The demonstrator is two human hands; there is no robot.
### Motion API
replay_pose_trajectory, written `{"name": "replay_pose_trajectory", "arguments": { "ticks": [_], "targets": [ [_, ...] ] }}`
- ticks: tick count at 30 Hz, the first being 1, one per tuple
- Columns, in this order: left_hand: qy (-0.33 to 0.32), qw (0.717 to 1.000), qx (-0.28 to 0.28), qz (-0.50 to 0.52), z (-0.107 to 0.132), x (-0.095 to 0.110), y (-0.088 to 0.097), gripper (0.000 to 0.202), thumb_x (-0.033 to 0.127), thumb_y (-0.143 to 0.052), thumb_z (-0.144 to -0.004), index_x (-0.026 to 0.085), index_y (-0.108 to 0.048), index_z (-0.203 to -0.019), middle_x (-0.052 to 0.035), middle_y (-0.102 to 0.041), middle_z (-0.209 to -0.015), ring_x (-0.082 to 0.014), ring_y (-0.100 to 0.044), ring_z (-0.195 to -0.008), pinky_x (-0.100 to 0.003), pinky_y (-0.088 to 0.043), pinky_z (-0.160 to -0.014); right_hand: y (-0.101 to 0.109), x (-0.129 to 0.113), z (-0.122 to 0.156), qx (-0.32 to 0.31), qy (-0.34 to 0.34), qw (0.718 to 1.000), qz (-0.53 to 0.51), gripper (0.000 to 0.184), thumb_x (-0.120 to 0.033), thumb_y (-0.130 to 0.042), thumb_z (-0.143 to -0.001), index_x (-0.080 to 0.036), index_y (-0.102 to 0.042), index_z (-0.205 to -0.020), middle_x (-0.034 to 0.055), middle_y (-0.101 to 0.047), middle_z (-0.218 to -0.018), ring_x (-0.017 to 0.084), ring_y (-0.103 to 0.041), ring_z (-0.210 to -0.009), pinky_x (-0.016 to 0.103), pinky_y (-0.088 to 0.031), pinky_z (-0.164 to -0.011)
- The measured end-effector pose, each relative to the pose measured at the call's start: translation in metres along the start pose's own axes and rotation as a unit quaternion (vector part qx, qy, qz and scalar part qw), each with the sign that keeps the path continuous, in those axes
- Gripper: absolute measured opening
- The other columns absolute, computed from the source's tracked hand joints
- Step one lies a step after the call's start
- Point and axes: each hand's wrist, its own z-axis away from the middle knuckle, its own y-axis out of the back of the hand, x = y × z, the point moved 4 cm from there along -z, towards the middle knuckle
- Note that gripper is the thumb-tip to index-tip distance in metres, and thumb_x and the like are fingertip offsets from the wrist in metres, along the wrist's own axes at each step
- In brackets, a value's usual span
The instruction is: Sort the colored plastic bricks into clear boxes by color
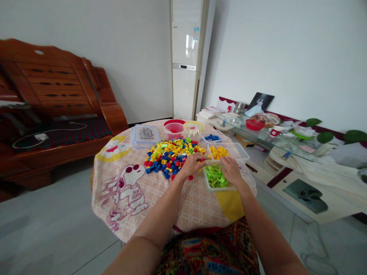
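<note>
My left hand [194,165] is at the right side of a heap of mixed toy building bricks [169,154], its thumb and fingers bent together near the left corner of a clear plastic box [219,189] of green bricks [215,176]. Whatever the fingertips hold is too small to make out. Over the right part of that box lies my right hand [231,172], fingers stretched toward its far rim. Just beyond the fingers are yellow bricks [218,152] in a second clear box [242,151]. Blue bricks [212,137] lie in a third box farther back.
A patterned cloth covers the round table [169,206]. Stacked clear lids or boxes [146,135] and a pink round tub [174,130] stand at its back. To the right is a cluttered glass-topped cabinet [269,141]; a wooden bench [57,95] stands left.
</note>
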Motion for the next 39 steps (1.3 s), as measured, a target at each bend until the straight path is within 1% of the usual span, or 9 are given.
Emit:
{"name": "replay_pose_trajectory", "arguments": {
  "ticks": [4, 6, 9, 14, 20, 25, 32, 36, 39],
  "targets": [
    [0.101, 0.989, 0.031, -0.101, 0.004, -0.019, 0.025, 0.024, 0.024, -0.062, -0.085, 0.018, -0.079, -0.102, -0.0049, -0.078, -0.096, -0.0163, -0.068, -0.082, -0.026, -0.051, -0.079, 0.002, -0.002, 0.0, 0.005, 0.002, 1.0, -0.002, 0.055, -0.021, -0.046, -0.089, -0.016, -0.054, -0.143, 0.0126, -0.058, -0.145, 0.03, -0.045, -0.135, 0.047, -0.027, -0.117],
    [0.144, 0.976, 0.018, -0.16, 0.008, -0.029, 0.037, 0.023, 0.02, -0.06, -0.083, 0.019, -0.079, -0.096, -0.0038, -0.077, -0.09, -0.017, -0.068, -0.082, -0.026, -0.051, -0.079, 0.002, -0.002, 0.0, 0.005, 0.0, 1.0, 0.0, 0.055, -0.022, -0.047, -0.089, -0.015, -0.055, -0.143, 0.0133, -0.058, -0.145, 0.03, -0.045, -0.135, 0.048, -0.027, -0.117],
    [0.179, 0.953, -0.011, -0.246, 0.013, -0.034, 0.046, 0.025, 0.017, -0.059, -0.082, 0.02, -0.08, -0.093, -0.0049, -0.078, -0.094, -0.0202, -0.07, -0.092, -0.027, -0.051, -0.083, 0.004, -0.003, 0.0, 0.003, -0.006, 1.0, 0.002, 0.054, -0.022, -0.047, -0.089, -0.013, -0.055, -0.142, 0.0144, -0.057, -0.146, 0.03, -0.045, -0.135, 0.046, -0.027, -0.117],
    [0.195, 0.924, -0.078, -0.32, 0.016, -0.029, 0.035, 0.023, 0.022, -0.063, -0.083, 0.025, -0.081, -0.098, -0.007, -0.076, -0.104, -0.0243, -0.069, -0.101, -0.029, -0.051, -0.081, 0.004, -0.003, 0.0, 0.001, -0.002, 1.0, -0.004, 0.055, -0.022, -0.048, -0.088, -0.016, -0.054, -0.143, 0.0127, -0.057, -0.145, 0.028, -0.045, -0.136, 0.046, -0.028, -0.117],
    [0.232, 0.914, -0.064, -0.327, 0.017, -0.032, 0.034, 0.019, 0.035, -0.067, -0.082, 0.022, -0.079, -0.088, -0.0086, -0.074, -0.096, -0.0247, -0.069, -0.094, -0.029, -0.051, -0.076, 0.002, -0.002, 0.0, 0.009, 0.0, 1.0, -0.005, 0.056, -0.02, -0.047, -0.087, -0.016, -0.054, -0.142, 0.0127, -0.058, -0.144, 0.029, -0.045, -0.135, 0.048, -0.028, -0.116],
    [0.217, 0.912, -0.066, -0.342, 0.016, -0.03, 0.026, 0.023, 0.02, -0.06, -0.082, 0.025, -0.079, -0.094, -0.0088, -0.075, -0.101, -0.0263, -0.069, -0.098, -0.032, -0.052, -0.079, 0.002, -0.002, 0.001, 0.019, 0.0, 1.0, -0.003, 0.056, -0.02, -0.047, -0.087, -0.018, -0.054, -0.143, 0.0117, -0.058, -0.144, 0.029, -0.045, -0.135, 0.049, -0.028, -0.117],
    [0.224, 0.904, -0.071, -0.357, 0.012, -0.028, 0.007, 0.026, 0.018, -0.055, -0.085, 0.019, -0.079, -0.095, -0.016, -0.074, -0.097, -0.0306, -0.07, -0.099, -0.037, -0.053, -0.08, -0.001, 0.0, 0.0, 0.013, 0.004, 1.0, -0.002, 0.057, -0.021, -0.047, -0.087, -0.019, -0.053, -0.143, 0.0119, -0.058, -0.145, 0.029, -0.045, -0.136, 0.05, -0.027, -0.117],
    [0.235, 0.909, -0.04, -0.343, 0.012, -0.029, 0.007, 0.026, 0.02, -0.053, -0.088, 0.018, -0.078, -0.095, -0.0158, -0.073, -0.101, -0.0288, -0.07, -0.098, -0.036, -0.053, -0.079, 0.0, -0.001, 0.0, 0.004, -0.002, 1.0, 0.0, 0.057, -0.02, -0.046, -0.087, -0.018, -0.053, -0.143, 0.0124, -0.057, -0.146, 0.029, -0.044, -0.136, 0.049, -0.027, -0.117],
    [0.215, 0.937, 0.023, -0.273, 0.012, -0.028, 0.017, 0.021, 0.023, -0.056, -0.087, 0.02, -0.076, -0.094, -0.0098, -0.074, -0.101, -0.0242, -0.069, -0.097, -0.032, -0.052, -0.081, 0.002, -0.002, 0.0, 0.0, -0.005, 1.0, 0.003, 0.055, -0.02, -0.046, -0.088, -0.016, -0.054, -0.143, 0.0134, -0.057, -0.146, 0.029, -0.044, -0.136, 0.048, -0.027, -0.117]
  ]
}}
